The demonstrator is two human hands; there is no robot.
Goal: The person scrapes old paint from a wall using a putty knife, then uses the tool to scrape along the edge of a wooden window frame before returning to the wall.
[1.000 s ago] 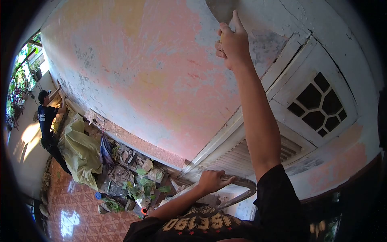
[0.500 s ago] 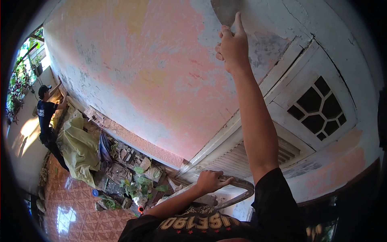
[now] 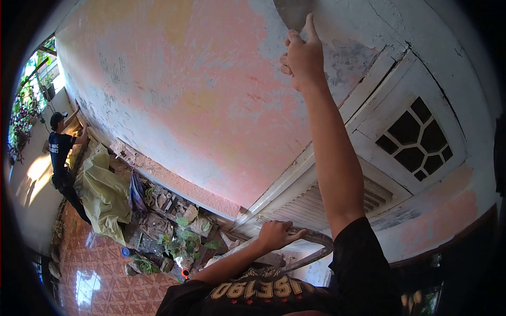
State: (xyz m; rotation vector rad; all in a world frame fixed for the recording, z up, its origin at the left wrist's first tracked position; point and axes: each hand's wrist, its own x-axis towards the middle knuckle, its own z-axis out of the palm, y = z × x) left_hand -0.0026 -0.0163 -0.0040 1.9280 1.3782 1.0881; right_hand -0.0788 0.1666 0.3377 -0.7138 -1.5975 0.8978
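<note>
My right hand (image 3: 305, 58) is raised high and closed on a putty knife, its thumb stretched up along the tool. The wide grey blade of the putty knife (image 3: 293, 12) lies against the upper wall (image 3: 211, 100), which shows patches of pink, yellow and bluish white. My fingers hide the handle. Lower down, my left hand (image 3: 275, 236) is closed around a curved metal rail (image 3: 320, 238) in front of my chest. Where the rail leads below is hidden by my body.
Right of the wall is a white wooden frame with a vent panel (image 3: 416, 139) and louvres (image 3: 311, 203). Below lie rubble and plants (image 3: 182, 239), a yellowish sheet (image 3: 103, 195) and a tiled floor (image 3: 110, 274). At far left another person (image 3: 62, 152) reaches to the wall.
My right hand and the putty knife have shifted very slightly to the upper left. My left hand stays on the rail.
</note>
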